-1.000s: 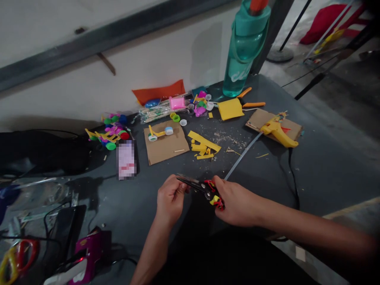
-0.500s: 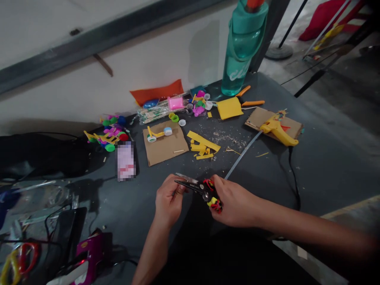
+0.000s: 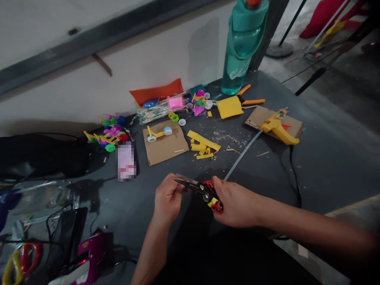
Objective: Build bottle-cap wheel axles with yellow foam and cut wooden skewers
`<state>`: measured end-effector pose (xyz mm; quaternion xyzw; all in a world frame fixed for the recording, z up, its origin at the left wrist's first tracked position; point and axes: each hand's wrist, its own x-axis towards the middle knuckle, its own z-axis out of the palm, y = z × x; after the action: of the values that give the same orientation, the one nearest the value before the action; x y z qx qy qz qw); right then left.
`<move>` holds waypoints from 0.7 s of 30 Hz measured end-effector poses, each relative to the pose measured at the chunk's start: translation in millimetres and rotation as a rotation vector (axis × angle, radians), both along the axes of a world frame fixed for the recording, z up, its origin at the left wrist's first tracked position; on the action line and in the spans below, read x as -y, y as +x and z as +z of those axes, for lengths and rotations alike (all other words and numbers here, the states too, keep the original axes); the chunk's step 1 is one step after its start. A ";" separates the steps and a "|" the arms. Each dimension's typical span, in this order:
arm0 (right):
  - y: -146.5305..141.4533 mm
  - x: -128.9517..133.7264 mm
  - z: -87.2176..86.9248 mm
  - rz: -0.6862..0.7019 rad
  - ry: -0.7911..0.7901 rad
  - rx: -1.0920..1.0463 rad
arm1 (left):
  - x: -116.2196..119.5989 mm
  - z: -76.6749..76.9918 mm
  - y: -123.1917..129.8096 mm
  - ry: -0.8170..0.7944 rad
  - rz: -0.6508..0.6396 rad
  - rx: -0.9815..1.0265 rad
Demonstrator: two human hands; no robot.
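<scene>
Behind the scissors point(image 3: 204, 190), strips point(image 3: 204, 140) lie between a cardboard sheet point(image 3: 166, 147) and a glue gun point(image 3: 278, 130).

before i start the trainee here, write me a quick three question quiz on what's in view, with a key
1. What does the right hand hold?
a) the phone
b) the black scissors
c) the bottle

2. True or false: the yellow glue gun lies over a piece of cardboard.

3. Fill in the word: the left hand is at the ____ end of the tool from question 1.

Key: 1. b; 2. true; 3. blade
</scene>
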<state>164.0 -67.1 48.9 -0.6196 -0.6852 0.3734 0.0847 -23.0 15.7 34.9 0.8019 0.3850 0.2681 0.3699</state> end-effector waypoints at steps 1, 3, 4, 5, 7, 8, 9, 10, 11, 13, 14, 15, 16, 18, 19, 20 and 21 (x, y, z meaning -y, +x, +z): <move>0.4 -0.5 -0.1 0.004 0.004 0.019 | 0.1 0.2 0.5 -0.001 0.018 -0.003; 0.7 -1.3 -1.5 0.001 0.015 0.042 | 0.6 0.2 1.0 -0.002 0.047 0.001; 0.5 -1.5 -2.5 -0.004 0.015 0.044 | 0.9 0.2 1.2 -0.005 0.054 0.003; 0.0 -1.7 -3.5 -0.010 0.012 0.040 | 1.2 0.1 1.2 -0.009 0.058 0.004; -1.4 -2.0 -4.9 -0.035 0.009 0.012 | 1.6 0.4 1.3 -0.022 0.066 0.008; -2.3 -2.2 -5.0 -0.056 0.014 -0.008 | 1.8 0.7 1.5 -0.026 0.074 0.012; -3.3 -2.5 -4.6 -0.080 0.020 -0.028 | 1.8 1.0 1.7 -0.030 0.083 0.015; -4.2 -2.8 -3.9 -0.105 0.021 -0.047 | 1.8 1.2 2.0 -0.035 0.090 0.018; -5.1 -3.1 -3.0 -0.131 0.018 -0.064 | 1.7 1.3 2.3 -0.038 0.097 0.023; -6.6 -3.5 -1.2 -0.170 -0.008 -0.095 | 1.5 1.0 2.6 -0.039 0.115 0.032; -7.2 -3.4 -0.7 -0.183 -0.024 -0.106 | 1.6 0.6 2.7 -0.038 0.126 0.038; -7.7 -3.0 -0.6 -0.193 -0.035 -0.114 | 1.7 0.0 2.6 -0.037 0.140 0.045; -8.2 -2.5 -0.9 -0.199 -0.037 -0.120 | 1.9 -0.7 2.4 -0.038 0.155 0.048; -9.4 -0.9 -2.5 -0.202 -0.031 -0.120 | 2.5 -2.2 1.9 -0.047 0.172 0.040; -10.0 -0.1 -3.5 -0.199 -0.024 -0.119 | 2.8 -2.8 1.7 -0.051 0.177 0.031; -10.7 0.6 -4.3 -0.194 -0.013 -0.118 | 3.1 -3.3 1.5 -0.052 0.181 0.021; -11.4 1.1 -4.8 -0.189 -0.004 -0.114 | 3.2 -3.5 1.3 -0.049 0.184 0.012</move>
<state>152.5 -68.2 44.1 -0.6591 -0.6171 0.3999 0.1573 -21.7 12.5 31.4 0.7524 0.4610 0.2963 0.3655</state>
